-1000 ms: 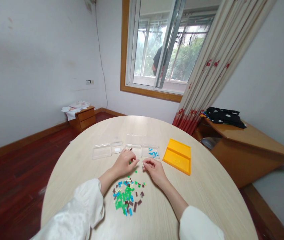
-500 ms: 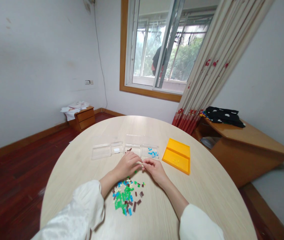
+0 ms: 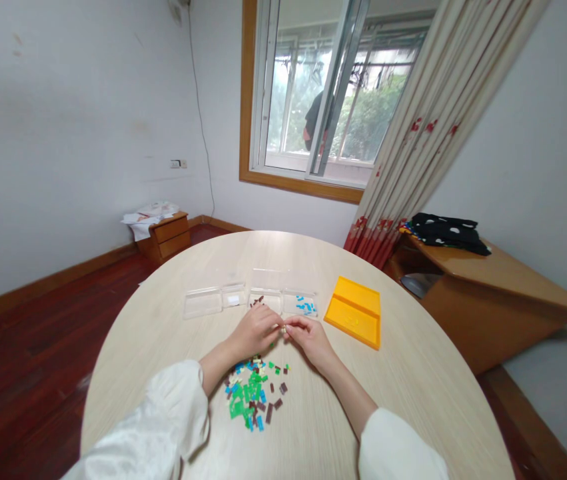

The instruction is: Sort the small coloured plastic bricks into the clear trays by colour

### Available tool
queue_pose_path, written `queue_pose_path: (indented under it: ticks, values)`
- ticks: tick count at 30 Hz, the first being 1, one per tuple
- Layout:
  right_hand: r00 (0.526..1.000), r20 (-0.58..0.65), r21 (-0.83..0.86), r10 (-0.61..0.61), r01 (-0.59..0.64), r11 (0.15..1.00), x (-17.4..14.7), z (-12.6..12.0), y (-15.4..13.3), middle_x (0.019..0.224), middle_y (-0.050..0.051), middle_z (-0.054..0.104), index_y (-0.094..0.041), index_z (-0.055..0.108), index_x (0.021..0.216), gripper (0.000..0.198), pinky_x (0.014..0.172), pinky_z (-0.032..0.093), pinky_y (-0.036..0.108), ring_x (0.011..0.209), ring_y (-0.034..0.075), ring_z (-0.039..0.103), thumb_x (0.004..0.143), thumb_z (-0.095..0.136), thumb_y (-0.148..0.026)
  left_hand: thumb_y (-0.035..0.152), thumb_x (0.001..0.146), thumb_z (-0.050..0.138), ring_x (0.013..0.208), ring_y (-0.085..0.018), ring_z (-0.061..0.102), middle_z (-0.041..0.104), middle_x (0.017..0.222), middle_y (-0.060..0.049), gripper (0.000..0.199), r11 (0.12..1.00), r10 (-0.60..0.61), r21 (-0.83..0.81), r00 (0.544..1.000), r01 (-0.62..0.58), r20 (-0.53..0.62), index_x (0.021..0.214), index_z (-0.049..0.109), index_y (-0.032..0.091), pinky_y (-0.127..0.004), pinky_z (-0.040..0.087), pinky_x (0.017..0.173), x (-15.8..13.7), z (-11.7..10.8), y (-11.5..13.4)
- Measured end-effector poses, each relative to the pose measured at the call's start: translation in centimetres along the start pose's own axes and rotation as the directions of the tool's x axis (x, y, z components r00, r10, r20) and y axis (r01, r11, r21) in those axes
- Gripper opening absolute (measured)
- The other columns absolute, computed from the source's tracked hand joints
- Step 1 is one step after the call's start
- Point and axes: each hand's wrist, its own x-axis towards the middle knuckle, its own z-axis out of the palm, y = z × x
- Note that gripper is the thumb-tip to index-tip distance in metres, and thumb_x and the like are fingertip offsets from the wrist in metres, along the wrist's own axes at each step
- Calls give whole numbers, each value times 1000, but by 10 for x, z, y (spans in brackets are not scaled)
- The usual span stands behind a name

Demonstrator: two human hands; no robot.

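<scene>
My left hand (image 3: 259,327) and my right hand (image 3: 310,337) meet fingertip to fingertip over the table. Pinched between them are small cream building bricks (image 3: 284,329), partly covered by the fingers; how many, I cannot tell. Both hands are closed on them. Below my left hand lies a loose pile of building bricks (image 3: 249,395) in green, blue, brown and cream. Just beyond the hands, a clear plastic box (image 3: 266,292) with brown bricks is partly hidden by my left hand. Beside it, another clear compartment (image 3: 289,303) holds small blue bricks (image 3: 306,306).
A yellow open case (image 3: 352,300) with a few small yellow pieces stands at the right. Farther left are a clear tray (image 3: 202,303) and a small clear box (image 3: 234,291) with something white inside. The round table (image 3: 413,400) fills the foreground. A person (image 3: 313,120) is outside the window.
My hands stay together in the same place, with the fingertips shifting slightly around the cream bricks. The pile and boxes have not moved.
</scene>
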Motion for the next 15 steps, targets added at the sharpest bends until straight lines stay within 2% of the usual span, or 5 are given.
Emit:
queue_pose_path:
  ticks: [5, 15]
  values:
    - [998, -66, 59, 5, -1, 998, 0, 1, 0, 58, -1, 62, -16, 64, 71, 28, 56, 46, 27, 54, 12, 56, 56, 74, -38, 18, 82, 47, 75, -17, 56, 65, 78, -7, 15, 999, -13, -30, 999, 13, -29, 85, 62, 16, -32, 42, 73, 0, 0, 0]
    - [991, -127, 110, 37, -23, 994, -1, 2, -6, 59, 0, 64, -16, 60, 68, 38, 61, 50, 30, 58, 16, 62, 50, 78, -44, 22, 84, 49, 75, -17, 55, 66, 75, -6, 14, 997, -64, -53, 997, 62, -32, 82, 62, 16, -32, 42, 72, 0, 0, 1]
